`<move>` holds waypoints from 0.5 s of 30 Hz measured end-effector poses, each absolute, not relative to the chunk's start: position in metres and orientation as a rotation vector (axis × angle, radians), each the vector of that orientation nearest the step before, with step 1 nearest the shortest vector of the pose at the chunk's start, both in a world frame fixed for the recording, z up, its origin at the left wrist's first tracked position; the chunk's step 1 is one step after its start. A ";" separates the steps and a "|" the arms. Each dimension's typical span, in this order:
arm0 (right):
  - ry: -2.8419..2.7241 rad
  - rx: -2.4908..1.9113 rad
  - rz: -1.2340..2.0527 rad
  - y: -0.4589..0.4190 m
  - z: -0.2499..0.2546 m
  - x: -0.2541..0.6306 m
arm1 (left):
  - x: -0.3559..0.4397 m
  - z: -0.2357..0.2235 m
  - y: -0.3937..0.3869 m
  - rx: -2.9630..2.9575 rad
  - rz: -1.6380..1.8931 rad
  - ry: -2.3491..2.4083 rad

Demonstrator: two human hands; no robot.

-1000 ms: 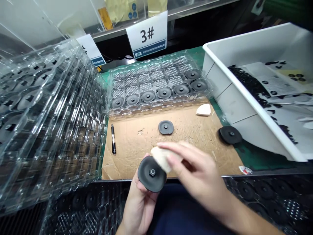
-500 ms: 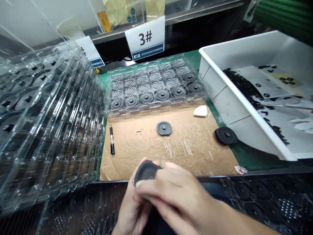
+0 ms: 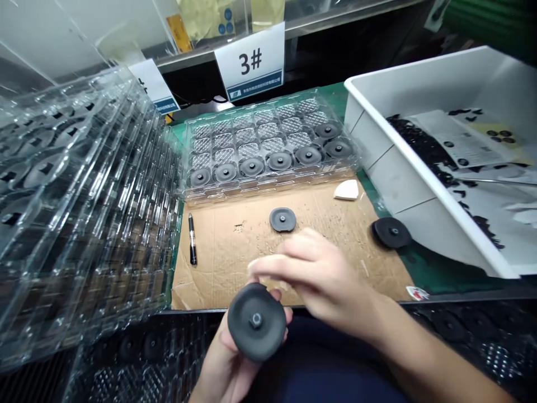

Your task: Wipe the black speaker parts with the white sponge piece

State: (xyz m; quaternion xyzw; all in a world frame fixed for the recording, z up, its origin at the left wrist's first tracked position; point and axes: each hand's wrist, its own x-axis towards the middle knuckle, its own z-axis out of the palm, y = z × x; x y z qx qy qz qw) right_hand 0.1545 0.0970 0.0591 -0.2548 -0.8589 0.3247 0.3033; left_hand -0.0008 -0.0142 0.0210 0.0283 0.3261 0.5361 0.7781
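While the left hand (image 3: 235, 366) cradles a black rubber disc (image 3: 258, 323) from beneath, its fingers curl up behind the rim and hold the disc's face tilted up toward the camera, a hex nut (image 3: 255, 320) at its centre. This disc sits just over the near edge of a cardboard sheet (image 3: 222, 274). The right hand (image 3: 314, 274) hovers above and beside it, loosely open and with nothing visible in its grip; its fingertips (image 3: 255, 266) reach toward the disc's far rim, though whether they touch it cannot be told. Farther out on the cardboard lie a second black disc (image 3: 282, 219), a white wedge-shaped pad (image 3: 346, 190) and, toward the left, a black pen (image 3: 192, 239). A third disc (image 3: 391, 233) rests at the cardboard's right edge, partly on a green mat (image 3: 423, 274). Beyond them, a clear plastic tray (image 3: 268, 193) holds a row of discs along its near side, and a stack of clear trays (image 3: 84, 196) stands to the left. A white plastic bin (image 3: 377, 151) sits to the right, with papers and black pieces inside it
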 end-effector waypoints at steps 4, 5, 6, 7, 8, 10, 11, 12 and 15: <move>-2.002 -1.126 1.135 0.074 0.021 0.171 | -0.004 0.030 -0.011 -0.045 1.102 0.718; -1.983 -1.185 1.228 0.065 0.010 0.175 | -0.004 0.030 -0.010 -0.062 1.095 0.723; -1.983 -1.226 1.303 0.057 0.000 0.177 | -0.005 0.030 -0.009 -0.072 1.090 0.726; -1.994 -1.251 1.357 0.050 -0.008 0.179 | -0.005 0.030 -0.008 -0.076 1.085 0.724; -2.001 -1.272 1.388 0.045 -0.015 0.182 | -0.006 0.030 -0.008 -0.073 1.084 0.717; -1.992 -1.314 1.390 0.042 -0.019 0.186 | -0.007 0.029 -0.007 -0.063 1.080 0.698; -1.970 -1.346 1.365 0.045 -0.015 0.188 | -0.007 0.028 -0.008 -0.059 1.077 0.690; -1.938 -1.379 1.329 0.048 -0.008 0.190 | -0.007 0.029 -0.008 -0.057 1.078 0.684; -1.843 -1.345 1.139 0.061 0.027 0.187 | -0.002 0.030 -0.009 -0.057 1.092 0.672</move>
